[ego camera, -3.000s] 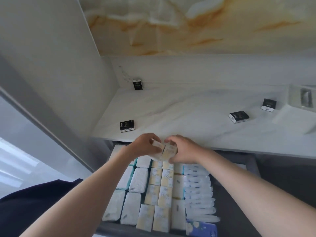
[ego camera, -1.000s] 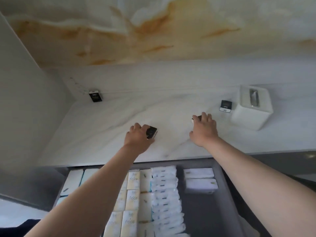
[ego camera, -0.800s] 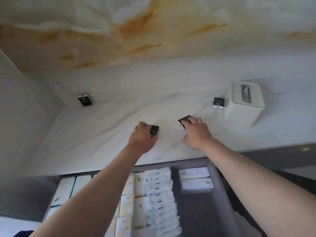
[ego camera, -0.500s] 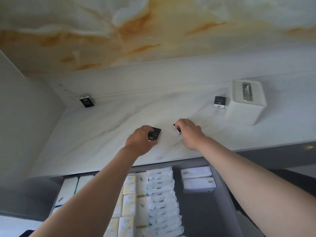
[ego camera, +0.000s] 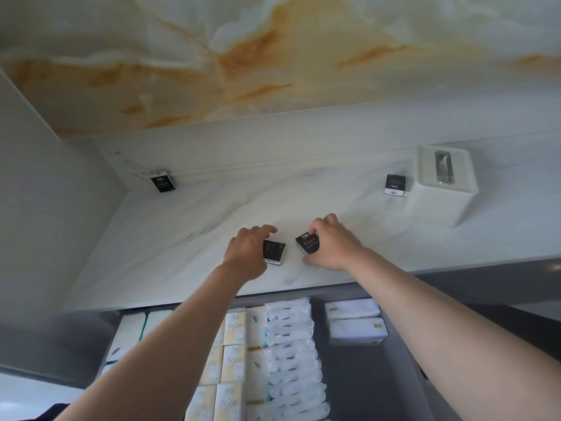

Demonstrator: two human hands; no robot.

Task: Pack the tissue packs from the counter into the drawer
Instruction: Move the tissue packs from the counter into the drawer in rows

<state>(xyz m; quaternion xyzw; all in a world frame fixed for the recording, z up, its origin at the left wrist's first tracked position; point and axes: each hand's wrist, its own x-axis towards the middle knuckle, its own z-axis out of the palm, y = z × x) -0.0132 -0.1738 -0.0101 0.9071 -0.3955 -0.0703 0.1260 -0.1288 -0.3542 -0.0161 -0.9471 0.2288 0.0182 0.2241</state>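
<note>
My left hand (ego camera: 247, 253) grips a small black tissue pack (ego camera: 274, 252) just above the white marble counter (ego camera: 182, 238). Beside it, my right hand (ego camera: 332, 244) holds a second black pack (ego camera: 308, 243) marked "Face", tilted up off the counter. Two more black packs lie on the counter: one in the back left corner (ego camera: 163, 181), one at the back right (ego camera: 394, 184). Below the counter edge the grey drawer (ego camera: 373, 375) stands open, with rows of white and yellow tissue packs (ego camera: 233, 344) on its left and two white packs (ego camera: 355, 322) at its back right.
A white tissue box (ego camera: 440, 186) stands at the back right of the counter, next to the far pack. A grey wall panel (ego camera: 45, 208) closes the left side. The drawer's right half shows bare grey floor.
Both hands left the drawer, reached onto the counter and each took hold of a black pack. Over the last second they drew the two packs toward each other and nearer the counter's front edge.
</note>
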